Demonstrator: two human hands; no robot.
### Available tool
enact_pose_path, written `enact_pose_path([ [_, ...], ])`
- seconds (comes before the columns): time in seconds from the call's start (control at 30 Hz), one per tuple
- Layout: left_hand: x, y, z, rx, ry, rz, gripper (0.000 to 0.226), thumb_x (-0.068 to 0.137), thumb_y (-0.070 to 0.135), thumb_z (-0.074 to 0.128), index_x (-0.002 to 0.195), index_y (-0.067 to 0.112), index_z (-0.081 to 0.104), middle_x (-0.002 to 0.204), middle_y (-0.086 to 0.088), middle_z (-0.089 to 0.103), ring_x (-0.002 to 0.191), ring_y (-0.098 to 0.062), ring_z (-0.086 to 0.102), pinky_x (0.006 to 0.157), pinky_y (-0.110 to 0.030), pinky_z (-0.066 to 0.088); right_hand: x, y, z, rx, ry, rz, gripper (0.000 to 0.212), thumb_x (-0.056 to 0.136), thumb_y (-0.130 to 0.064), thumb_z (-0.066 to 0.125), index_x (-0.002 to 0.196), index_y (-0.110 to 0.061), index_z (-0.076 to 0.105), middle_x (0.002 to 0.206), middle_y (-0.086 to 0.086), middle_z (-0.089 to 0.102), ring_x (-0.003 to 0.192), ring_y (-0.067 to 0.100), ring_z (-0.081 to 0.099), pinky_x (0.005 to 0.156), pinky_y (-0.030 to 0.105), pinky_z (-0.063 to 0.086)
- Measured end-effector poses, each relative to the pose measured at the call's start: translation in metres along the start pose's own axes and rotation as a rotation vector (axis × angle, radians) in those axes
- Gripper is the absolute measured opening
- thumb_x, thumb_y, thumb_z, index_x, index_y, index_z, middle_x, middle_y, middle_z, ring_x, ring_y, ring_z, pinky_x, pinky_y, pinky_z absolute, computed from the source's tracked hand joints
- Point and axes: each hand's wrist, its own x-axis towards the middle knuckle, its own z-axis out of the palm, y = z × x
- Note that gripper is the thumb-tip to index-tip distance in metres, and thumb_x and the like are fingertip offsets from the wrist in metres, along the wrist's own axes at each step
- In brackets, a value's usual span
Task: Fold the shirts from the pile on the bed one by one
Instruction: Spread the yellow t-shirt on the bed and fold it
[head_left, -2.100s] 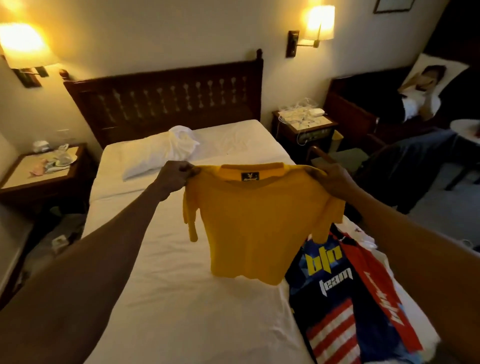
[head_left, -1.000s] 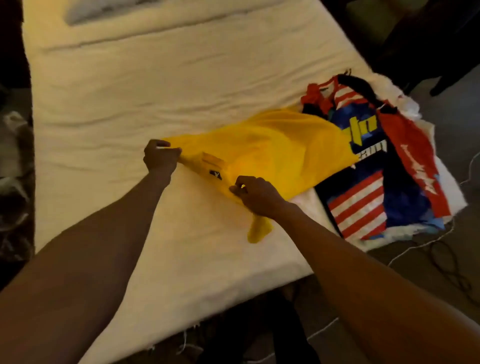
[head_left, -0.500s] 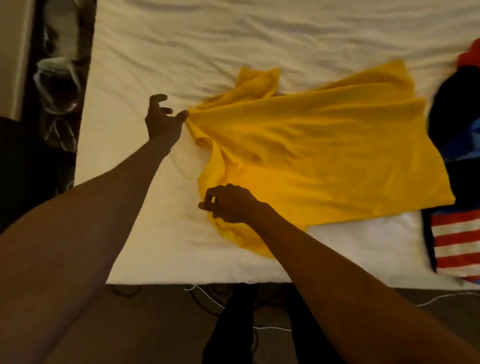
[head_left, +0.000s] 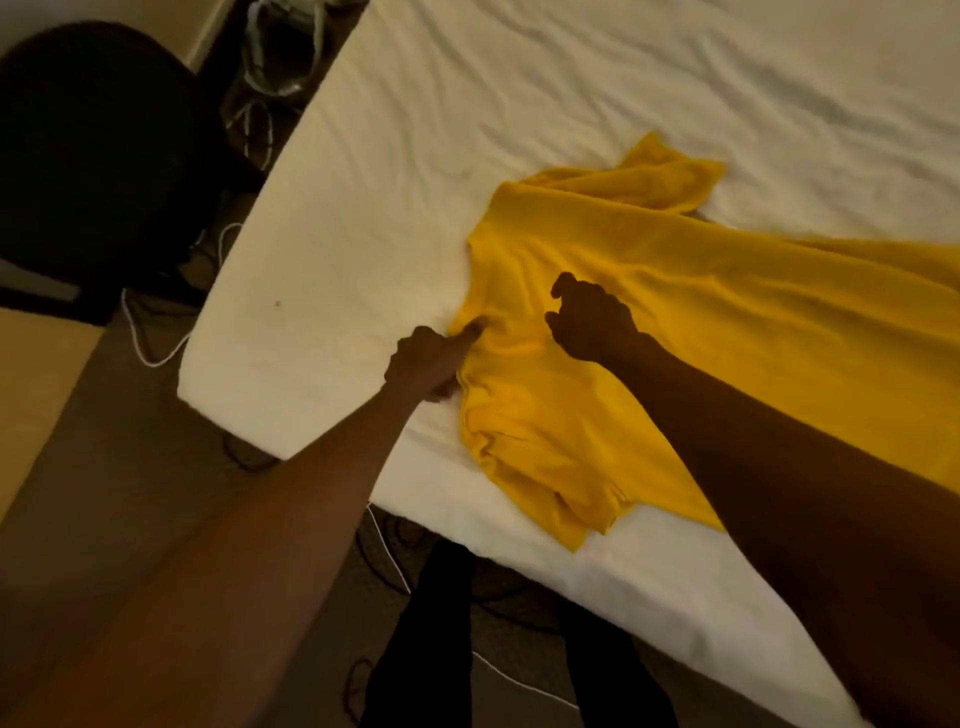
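Since the yellow shirt (head_left: 727, 338) lies spread on the bed (head_left: 337, 260) with its neck end right at both hands, its long axis runs from the hands off to the right, and the body leaves the frame there. Left hand (head_left: 428, 361) sits at the shirt's outer edge on the neck-shoulder end, fingers curled, one finger laid onto the cloth; it reads as a pinch on that edge. Right hand (head_left: 592, 325) is just right of the left one, over the upper chest, fingers loosely curled. Cannot tell whether it grips cloth or only hovers. The hands are near each other, not touching.

Near sleeve (head_left: 545, 467) is bunched on the person's side of both hands, close to the mattress edge. Far sleeve (head_left: 670, 176) lies crumpled beyond the right hand.

Judgement: the shirt is being squared flat and no fold is made yet. Left hand is nearer the neck edge and near sleeve, right hand nearer the body. Folds should go across the long axis. Risk: the bunched sleeves get folded in as creases.
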Motion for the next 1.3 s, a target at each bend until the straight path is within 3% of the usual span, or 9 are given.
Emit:
enact_pose_path([
  [0.13,-0.008,-0.023,0.026,-0.135,-0.182,-0.063,0.125,0.04,0.074,0.089,0.136,0.005,0.048,0.13,-0.019,0.06,0.113,-0.039,0.062,0.084,-0.049,0.057,0.034,-0.013,-0.009,-0.12,0.071,-0.169,0.057,0.099,-0.025,0.053,0.149,-0.008,0.028,0.143,0.02,0.038,0.127,0.041,0.044,0.099,0.05,0.042],
  [0.23,-0.002,-0.036,0.032,-0.358,-0.283,-0.047,0.074,0.077,0.029,0.085,0.136,0.0,0.052,0.13,-0.023,0.06,0.103,-0.036,0.063,0.068,-0.042,0.056,0.071,-0.025,-0.018,-0.267,0.16,-0.297,0.058,0.096,-0.016,0.054,0.149,-0.01,0.03,0.148,0.018,0.034,0.13,0.042,0.039,0.097,0.051,0.042],
  [0.4,0.006,-0.06,0.012,-0.528,-0.501,0.044,0.061,0.081,0.032,0.075,0.133,0.006,0.059,0.125,-0.015,0.068,0.11,-0.034,0.067,0.094,-0.051,0.055,0.132,-0.061,-0.029,-0.486,0.129,-0.434,0.073,0.091,-0.007,0.058,0.154,-0.018,0.024,0.16,0.013,0.02,0.14,0.041,0.028,0.106,0.054,0.034],
  [0.53,0.014,-0.075,-0.001,-0.641,-0.541,0.097,0.045,0.091,0.024,0.068,0.131,0.004,0.06,0.124,-0.015,0.069,0.111,-0.033,0.067,0.091,-0.045,0.058,0.157,-0.08,-0.025,-0.534,0.071,-0.384,0.071,0.094,-0.016,0.06,0.154,-0.016,0.022,0.156,0.02,0.023,0.13,0.045,0.04,0.104,0.054,0.037],
  [0.63,0.02,-0.086,-0.021,-0.716,-0.502,0.116,0.048,0.089,0.026,0.068,0.13,0.001,0.061,0.125,-0.017,0.068,0.113,-0.033,0.066,0.088,-0.04,0.059,0.162,-0.094,-0.033,-0.542,0.15,-0.392,0.036,0.095,-0.012,0.056,0.129,-0.001,0.051,0.124,0.026,0.055,0.109,0.044,0.057,0.087,0.05,0.046],
  [0.7,0.022,-0.093,-0.037,-0.714,-0.458,0.115,0.046,0.092,0.027,0.066,0.13,0.002,0.061,0.124,-0.016,0.068,0.112,-0.032,0.066,0.09,-0.04,0.059,0.166,-0.102,-0.042,-0.538,0.134,-0.379,0.023,0.094,-0.009,0.058,0.115,0.002,0.058,0.115,0.025,0.059,0.106,0.043,0.059,0.082,0.048,0.048],
  [0.83,0.03,-0.104,-0.076,-0.722,-0.289,0.105,0.036,0.098,0.028,0.06,0.125,0.004,0.064,0.12,-0.016,0.069,0.108,-0.034,0.067,0.085,-0.042,0.06,0.179,-0.131,-0.056,-0.334,0.162,-0.35,0.03,0.097,-0.018,0.059,0.121,-0.001,0.053,0.127,0.023,0.051,0.114,0.041,0.053,0.092,0.048,0.046],
  [1.13,0.054,-0.112,-0.149,-0.476,0.273,0.176,0.038,0.1,0.042,0.055,0.095,0.005,0.063,0.077,-0.001,0.056,0.07,-0.013,0.05,0.072,-0.033,0.041,0.18,-0.227,-0.046,-0.042,0.272,-0.391,0.033,0.097,-0.006,0.05,0.13,-0.007,0.046,0.13,0.018,0.043,0.104,0.036,0.056,0.077,0.038,0.045],
  [1.3,0.032,-0.124,-0.138,-0.451,0.344,0.073,0.042,0.088,0.056,0.066,0.11,0.02,0.067,0.11,-0.001,0.067,0.098,-0.023,0.062,0.081,-0.036,0.052,0.14,-0.191,-0.013,-0.028,0.253,-0.549,0.044,0.096,-0.015,0.058,0.136,-0.006,0.045,0.14,0.021,0.037,0.087,0.04,0.061,0.066,0.034,0.035],
])
